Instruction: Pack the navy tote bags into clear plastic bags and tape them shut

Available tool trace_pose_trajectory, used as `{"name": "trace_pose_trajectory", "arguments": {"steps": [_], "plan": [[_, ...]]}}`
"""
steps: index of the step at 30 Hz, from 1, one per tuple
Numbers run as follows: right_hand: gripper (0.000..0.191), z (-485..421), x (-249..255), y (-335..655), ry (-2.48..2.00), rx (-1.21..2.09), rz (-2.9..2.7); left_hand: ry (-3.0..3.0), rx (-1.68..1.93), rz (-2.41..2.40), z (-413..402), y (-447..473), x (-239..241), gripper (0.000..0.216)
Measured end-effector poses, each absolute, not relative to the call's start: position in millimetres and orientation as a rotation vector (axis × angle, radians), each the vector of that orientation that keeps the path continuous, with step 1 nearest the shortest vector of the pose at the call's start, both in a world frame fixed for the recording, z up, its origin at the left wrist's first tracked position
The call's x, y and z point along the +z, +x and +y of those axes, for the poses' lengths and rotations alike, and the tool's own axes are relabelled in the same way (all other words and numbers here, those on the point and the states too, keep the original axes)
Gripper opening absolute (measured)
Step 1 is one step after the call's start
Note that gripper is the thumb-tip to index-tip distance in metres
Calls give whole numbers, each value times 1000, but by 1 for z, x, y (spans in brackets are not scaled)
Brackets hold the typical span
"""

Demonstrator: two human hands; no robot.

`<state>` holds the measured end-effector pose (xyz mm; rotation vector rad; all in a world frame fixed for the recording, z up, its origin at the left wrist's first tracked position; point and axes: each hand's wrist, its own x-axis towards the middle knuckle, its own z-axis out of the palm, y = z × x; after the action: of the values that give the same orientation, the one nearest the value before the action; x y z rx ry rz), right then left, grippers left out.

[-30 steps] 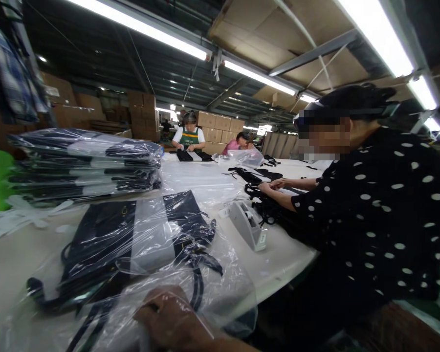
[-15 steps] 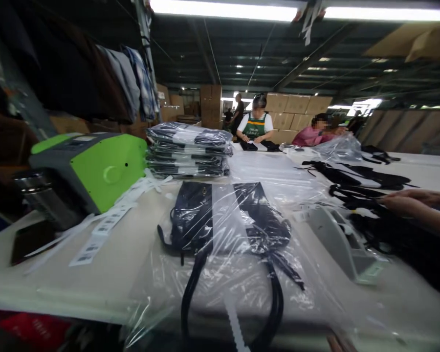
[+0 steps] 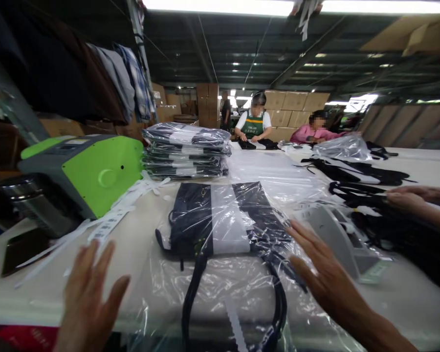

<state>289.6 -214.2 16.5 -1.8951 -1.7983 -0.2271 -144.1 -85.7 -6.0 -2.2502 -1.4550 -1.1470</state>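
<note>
Dark bag (image 3: 190,215) lies lengthwise left-to-right — straps (image 3: 193,289) pointing to the near side.

Glossy, crinkled plastic wrap (image 3: 227,276) covers the matt, cloth-looking bag (image 3: 192,215).

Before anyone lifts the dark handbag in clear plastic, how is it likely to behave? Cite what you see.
The dark handbag lies flat, so it seems unlikely to roll. Its straps curve loosely, suggesting they would probably flop. The glossy, wrinkled clear plastic bag around it may feel slippery and crumple.
</note>
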Motion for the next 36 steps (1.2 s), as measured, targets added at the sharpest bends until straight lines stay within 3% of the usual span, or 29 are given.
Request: {"name": "trace_pose_trajectory", "arguments": {"steps": [5, 11, 17, 25, 30, 36], "plan": [[70, -79, 21, 211, -1786, -117, -2156, -2402, -905, -1334, 4, -48, 3, 68], [76, -55, -36, 224, -2028, 172, -2148, -2665, -376, -1455, 36, -31, -64, 67], [77, -53, -48, 229, -2040, 179, -2183, -2753, -392, -1510, 32, -41, -71, 68], [69, -43, -73, 241, -1965, -136, -2266, -2764, -482, -1429, 3, -58, -67, 77], [54, -43, -82, 252, -1805, -237, -2391, -2816, -468, -1472, -28, -83, -72, 92], [50, -41, -87, 260, -1717, -314, -2430, -2873, -355, -1659, -76, -112, -69, 105]]}}
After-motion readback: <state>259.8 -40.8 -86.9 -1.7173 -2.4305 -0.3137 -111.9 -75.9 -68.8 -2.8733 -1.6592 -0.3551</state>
